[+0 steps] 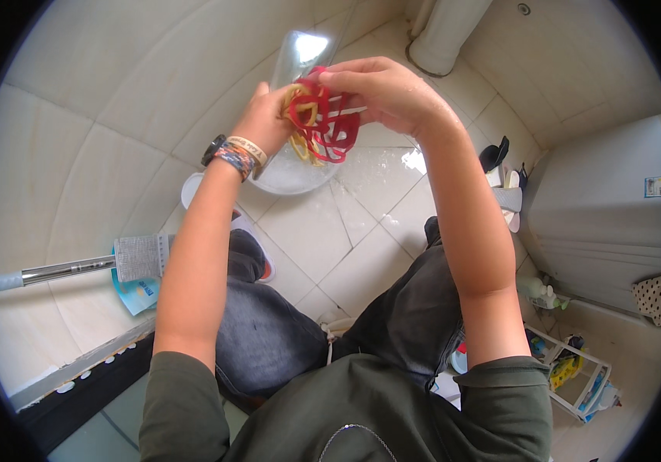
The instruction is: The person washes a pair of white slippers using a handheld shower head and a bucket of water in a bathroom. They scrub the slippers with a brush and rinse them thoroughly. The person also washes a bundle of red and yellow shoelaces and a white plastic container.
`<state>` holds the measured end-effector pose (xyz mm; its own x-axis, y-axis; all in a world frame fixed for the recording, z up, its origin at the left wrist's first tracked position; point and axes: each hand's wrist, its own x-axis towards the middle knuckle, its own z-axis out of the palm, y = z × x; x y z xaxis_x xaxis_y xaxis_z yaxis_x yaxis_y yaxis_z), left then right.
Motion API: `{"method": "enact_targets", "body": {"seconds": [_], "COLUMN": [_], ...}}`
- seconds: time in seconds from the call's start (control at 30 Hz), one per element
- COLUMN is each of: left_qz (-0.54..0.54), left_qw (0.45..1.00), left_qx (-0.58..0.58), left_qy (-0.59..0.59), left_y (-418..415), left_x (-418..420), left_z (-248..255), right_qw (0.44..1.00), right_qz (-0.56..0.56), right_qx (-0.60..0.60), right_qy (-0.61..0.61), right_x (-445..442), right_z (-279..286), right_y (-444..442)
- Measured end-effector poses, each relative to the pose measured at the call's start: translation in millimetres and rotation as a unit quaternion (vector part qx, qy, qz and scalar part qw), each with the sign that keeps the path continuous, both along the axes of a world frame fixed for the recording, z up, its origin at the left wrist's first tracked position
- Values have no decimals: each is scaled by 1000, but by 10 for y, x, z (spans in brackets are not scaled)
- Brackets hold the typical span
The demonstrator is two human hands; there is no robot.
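My left hand (267, 118), with bracelets and a dark watch on its wrist, holds a tangled bundle of yellow and red bands or cords (324, 118). On the other side of the bundle, my right hand (385, 92) grips the red loops between thumb and fingers; its skin looks wet. Below both hands stands a basin (298, 179) on the floor, partly hidden by them, with what looks like sudsy water inside. Just beyond the hands is a clear, shiny panel or container (301, 55) that reflects light; its kind is unclear.
Wet floor tiles (342, 213) lie between my feet. A metal pole with a grey fabric head (140, 257) is at the left wall. A white pipe (446, 40) rises beyond. To the right are slippers (506, 199), a white appliance (602, 196) and a rack (581, 369) with packets.
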<state>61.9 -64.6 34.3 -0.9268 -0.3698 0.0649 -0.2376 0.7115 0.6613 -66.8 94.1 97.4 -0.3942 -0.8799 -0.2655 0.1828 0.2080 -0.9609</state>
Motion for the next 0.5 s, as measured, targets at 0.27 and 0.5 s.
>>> {"method": "enact_targets", "body": {"seconds": [0.27, 0.5], "left_qz": [-8, 30], "left_qw": [999, 978], "left_qx": [40, 207], "left_qy": [33, 14], "left_y": [-103, -250], "left_x": [123, 170], "left_z": [-23, -67], "right_qw": [995, 974], "right_qz": [-83, -163], "right_qx": [15, -150], "right_qy": [61, -56], "right_x": [-138, -193], "right_z": [-244, -700], "right_y": [129, 146]}}
